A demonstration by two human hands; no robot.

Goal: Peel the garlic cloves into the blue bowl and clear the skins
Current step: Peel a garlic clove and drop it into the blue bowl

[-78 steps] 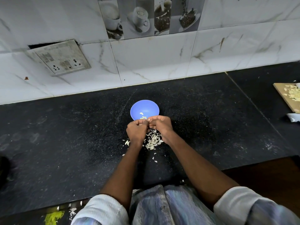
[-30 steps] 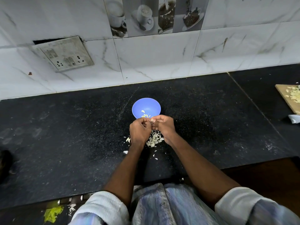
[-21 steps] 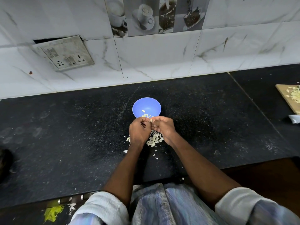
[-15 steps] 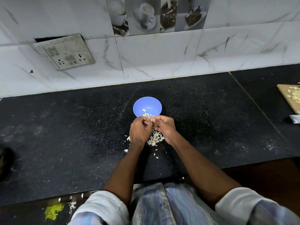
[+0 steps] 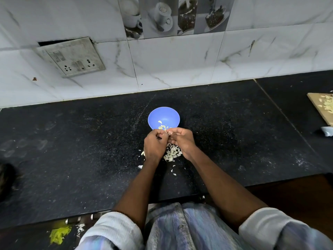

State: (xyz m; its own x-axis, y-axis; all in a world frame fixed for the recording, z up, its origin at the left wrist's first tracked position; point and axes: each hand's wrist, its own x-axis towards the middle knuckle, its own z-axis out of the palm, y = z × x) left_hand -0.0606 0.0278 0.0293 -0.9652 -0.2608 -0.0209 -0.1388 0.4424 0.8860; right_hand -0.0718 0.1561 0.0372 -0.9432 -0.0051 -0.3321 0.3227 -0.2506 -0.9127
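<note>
Left hand (image 5: 153, 146) and right hand (image 5: 182, 139) knuckles-up, curled fingers pinching garlic clove (image 5: 169, 132), beside blue bowl (image 5: 163, 116)

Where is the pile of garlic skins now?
In the head view, the skin pile lies on the black counter, between the wrists, just nearer than the blue bowl.

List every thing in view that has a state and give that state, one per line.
blue bowl: upright on the counter, a few pale pieces inside
garlic clove: pinched between both hands at the bowl's near rim
left hand: fingers curled, pinching the clove
right hand: fingers curled, pinching the clove
skins: loose pile on the counter under the hands
cutting board: flat at the right edge, chopped bits on it
</note>
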